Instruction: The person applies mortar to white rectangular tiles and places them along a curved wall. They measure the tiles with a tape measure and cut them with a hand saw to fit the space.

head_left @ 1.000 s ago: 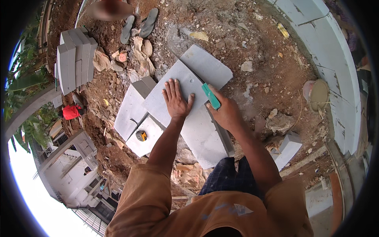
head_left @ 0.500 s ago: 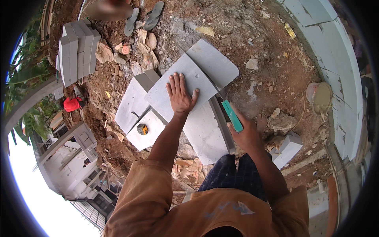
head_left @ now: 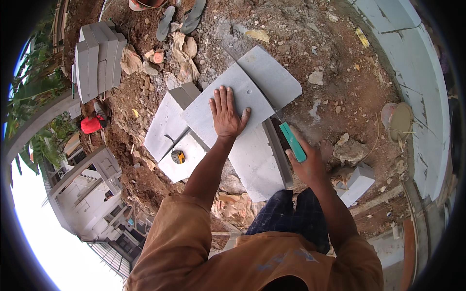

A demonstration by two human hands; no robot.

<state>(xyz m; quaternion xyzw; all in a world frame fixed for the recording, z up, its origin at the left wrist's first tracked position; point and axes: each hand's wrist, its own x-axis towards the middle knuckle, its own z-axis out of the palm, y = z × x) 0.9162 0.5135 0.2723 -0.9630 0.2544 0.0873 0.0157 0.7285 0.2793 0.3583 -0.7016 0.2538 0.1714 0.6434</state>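
My left hand (head_left: 227,114) lies flat, fingers spread, on a long grey block (head_left: 242,133) that rests across other grey blocks on the dirt. My right hand (head_left: 307,162) grips the green handle of a hand saw (head_left: 292,140) at the block's right side. The thin blade runs up along a cut line between the long block and a separate grey piece (head_left: 272,75) at its far end. A small yellow tape measure (head_left: 178,156) sits on a lower block (head_left: 187,157) to the left.
A stack of grey blocks (head_left: 94,60) stands at the upper left. Sandals (head_left: 182,19), stones and rubble lie on the red dirt. A white block piece (head_left: 357,182) lies at the right. A pale curved wall (head_left: 412,63) runs along the right.
My right hand has pulled the saw back toward me, from over the block to its right edge. My left hand stays pressed on the block.
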